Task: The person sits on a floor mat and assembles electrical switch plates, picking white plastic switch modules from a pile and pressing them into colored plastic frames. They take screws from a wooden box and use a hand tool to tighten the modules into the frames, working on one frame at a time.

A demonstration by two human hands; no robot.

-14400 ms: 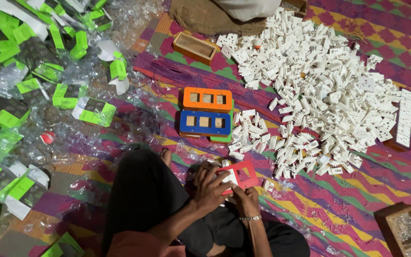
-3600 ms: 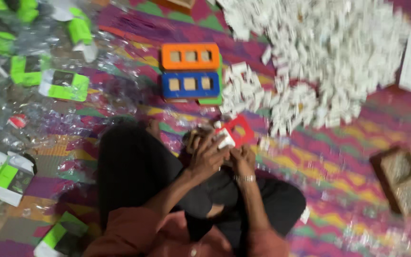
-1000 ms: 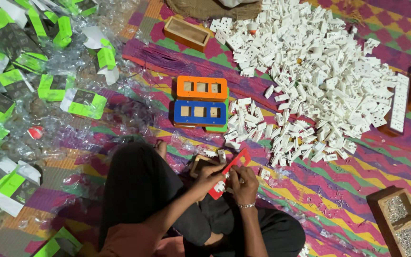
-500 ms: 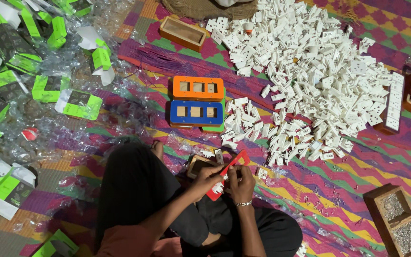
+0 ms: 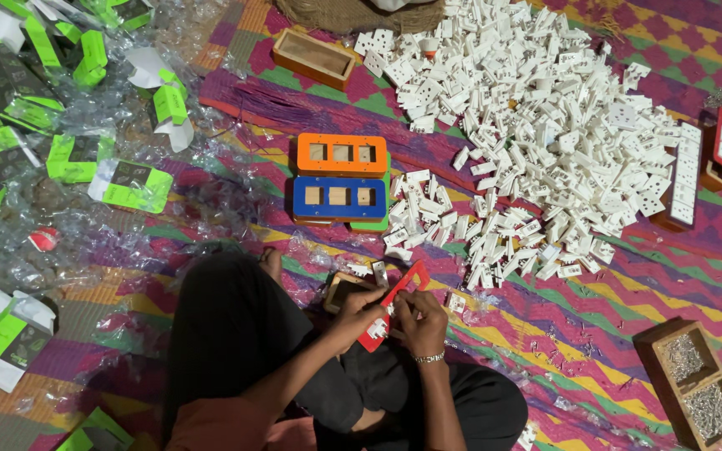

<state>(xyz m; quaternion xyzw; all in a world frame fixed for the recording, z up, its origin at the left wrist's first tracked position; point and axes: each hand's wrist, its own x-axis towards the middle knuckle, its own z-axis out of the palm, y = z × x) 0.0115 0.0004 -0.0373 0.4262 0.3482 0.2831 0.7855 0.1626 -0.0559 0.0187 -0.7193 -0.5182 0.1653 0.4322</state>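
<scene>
I sit cross-legged on a striped woven mat. My left hand (image 5: pixel 359 311) and my right hand (image 5: pixel 419 321) both grip a red rectangular plate with cut-out windows (image 5: pixel 392 304), tilted above my lap, with a small white socket part at its lower window. A small wooden box (image 5: pixel 338 288) lies just behind the plate. An orange plate (image 5: pixel 342 154) and a blue plate (image 5: pixel 339 198), each with three windows, lie flat a short way ahead of my hands.
A large heap of white socket parts (image 5: pixel 545 125) fills the upper right. Green-and-black cartons (image 5: pixel 131 185) and clear plastic wrap cover the left. A wooden tray of small metal pieces (image 5: pixel 697 384) sits lower right; another wooden box (image 5: pixel 313 57) lies far ahead.
Earlier I held the red plate raised and flatter toward me; now it is lowered and tilted on edge above the wooden box. Both hands have stayed on it.
</scene>
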